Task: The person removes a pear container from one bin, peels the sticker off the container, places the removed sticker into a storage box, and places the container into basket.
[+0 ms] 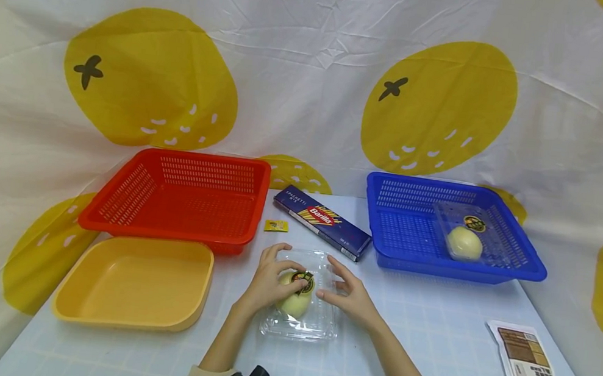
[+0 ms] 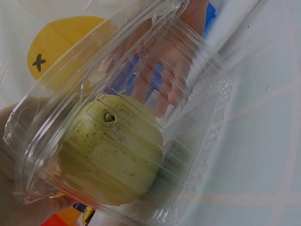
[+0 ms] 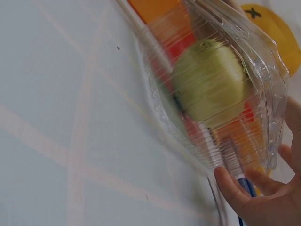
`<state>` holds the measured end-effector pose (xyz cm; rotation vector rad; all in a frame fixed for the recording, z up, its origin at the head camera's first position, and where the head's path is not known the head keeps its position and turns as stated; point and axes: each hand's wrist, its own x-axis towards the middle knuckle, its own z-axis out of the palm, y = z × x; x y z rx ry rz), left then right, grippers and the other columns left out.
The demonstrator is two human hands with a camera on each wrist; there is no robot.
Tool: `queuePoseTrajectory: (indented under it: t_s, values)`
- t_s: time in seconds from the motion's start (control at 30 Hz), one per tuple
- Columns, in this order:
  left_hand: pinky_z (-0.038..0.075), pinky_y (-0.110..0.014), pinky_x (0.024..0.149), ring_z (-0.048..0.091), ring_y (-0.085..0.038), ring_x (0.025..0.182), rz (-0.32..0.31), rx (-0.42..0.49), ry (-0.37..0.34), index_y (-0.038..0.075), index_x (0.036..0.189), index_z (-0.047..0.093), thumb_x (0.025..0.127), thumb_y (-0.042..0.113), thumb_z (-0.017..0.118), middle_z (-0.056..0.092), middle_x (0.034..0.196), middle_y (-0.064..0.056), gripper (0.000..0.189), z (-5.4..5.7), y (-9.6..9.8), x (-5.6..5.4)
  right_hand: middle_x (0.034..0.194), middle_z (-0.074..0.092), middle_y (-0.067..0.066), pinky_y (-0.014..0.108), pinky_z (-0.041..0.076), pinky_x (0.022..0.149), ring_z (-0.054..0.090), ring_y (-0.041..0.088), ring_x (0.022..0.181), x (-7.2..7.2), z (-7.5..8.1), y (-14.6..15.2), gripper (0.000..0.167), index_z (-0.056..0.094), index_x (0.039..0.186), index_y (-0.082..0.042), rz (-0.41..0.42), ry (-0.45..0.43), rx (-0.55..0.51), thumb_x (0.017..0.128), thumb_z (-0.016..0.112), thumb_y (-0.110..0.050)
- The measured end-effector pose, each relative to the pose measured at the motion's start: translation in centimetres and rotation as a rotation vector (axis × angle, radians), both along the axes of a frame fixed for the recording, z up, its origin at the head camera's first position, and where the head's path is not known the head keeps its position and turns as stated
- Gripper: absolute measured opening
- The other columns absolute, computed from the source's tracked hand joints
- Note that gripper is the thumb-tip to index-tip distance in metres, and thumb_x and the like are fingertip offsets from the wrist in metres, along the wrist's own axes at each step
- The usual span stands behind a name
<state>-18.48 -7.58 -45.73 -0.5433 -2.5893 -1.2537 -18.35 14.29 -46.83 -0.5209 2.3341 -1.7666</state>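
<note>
A clear plastic clamshell box [image 1: 323, 316] with a pale yellow-green round fruit [image 2: 113, 155] inside sits on the table in the head view, a dark round label [image 1: 302, 282] on its lid. My left hand [image 1: 272, 280] grips the box from its left and far side, the thumb lying over the lid by the label. On the other side, my right hand [image 1: 348, 294] has its fingers spread at the right edge of the box. The right wrist view shows its fingertips [image 3: 225, 176] right by the box wall. The same fruit fills the middle of the left wrist view.
A red basket [image 1: 169, 241] and a yellow tub [image 1: 127, 323] stand on the left. Behind the box lie a blue spaghetti carton [image 1: 325, 221] and a small yellow packet [image 1: 276, 226]. A blue basket [image 1: 453, 268] holds another boxed fruit [image 1: 463, 243]; a brown-and-white pouch [image 1: 526, 362] lies far right.
</note>
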Motion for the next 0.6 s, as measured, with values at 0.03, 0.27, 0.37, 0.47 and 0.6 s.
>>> queuePoseTrajectory:
  t_s: [0.03, 0.27, 0.37, 0.47, 0.6]
  values:
    - [0.03, -0.059, 0.099, 0.032, -0.038, 0.124, 0.006, 0.004, -0.004, 0.014, 0.092, 0.075, 0.074, 0.03, 0.078, 0.046, 0.131, -0.016, 0.025, 0.0, -0.02, 0.04, 0.148, 0.032, 0.019, 0.052, 0.043, 0.095, 0.043, 0.046, 0.123, 0.03, 0.04, -0.02, 0.073, 0.033, 0.146, -0.008, 0.002, 0.0, 0.001, 0.083, 0.071, -0.014]
    - [0.03, -0.059, 0.101, 0.035, -0.036, 0.127, 0.046, 0.033, -0.039, 0.008, 0.098, 0.074, 0.072, 0.032, 0.08, 0.049, 0.134, -0.014, 0.036, 0.09, -0.06, 0.32, 0.147, 0.033, 0.02, 0.052, 0.044, 0.093, 0.047, 0.047, 0.118, 0.02, -0.11, -0.04, 0.074, 0.033, 0.146, -0.008, -0.011, -0.001, 0.003, 0.083, 0.071, -0.015]
    - [0.03, -0.059, 0.102, 0.036, -0.036, 0.127, 0.048, 0.031, -0.042, 0.009, 0.096, 0.075, 0.072, 0.031, 0.08, 0.049, 0.134, -0.014, 0.034, 0.09, -0.06, 0.38, 0.148, 0.033, 0.018, 0.051, 0.044, 0.094, 0.046, 0.046, 0.12, -0.02, -0.28, -0.03, 0.074, 0.033, 0.146, -0.008, -0.012, 0.001, 0.004, 0.083, 0.072, -0.014]
    - [0.03, -0.059, 0.102, 0.036, -0.036, 0.127, 0.044, 0.033, -0.042, 0.008, 0.095, 0.075, 0.072, 0.031, 0.081, 0.05, 0.133, -0.016, 0.033, 0.05, -0.07, 0.4, 0.148, 0.033, 0.017, 0.051, 0.044, 0.095, 0.044, 0.045, 0.122, -0.03, -0.34, -0.02, 0.074, 0.033, 0.146, -0.008, -0.01, 0.003, 0.006, 0.082, 0.072, -0.014]
    - [0.031, -0.059, 0.102, 0.038, -0.036, 0.126, 0.039, 0.038, -0.031, 0.008, 0.093, 0.076, 0.071, 0.03, 0.081, 0.051, 0.132, -0.016, 0.031, 0.18, -0.06, 0.39, 0.149, 0.033, 0.017, 0.051, 0.044, 0.094, 0.043, 0.045, 0.123, -0.03, -0.3, -0.02, 0.074, 0.034, 0.146, -0.009, -0.008, 0.012, 0.011, 0.083, 0.072, -0.015]
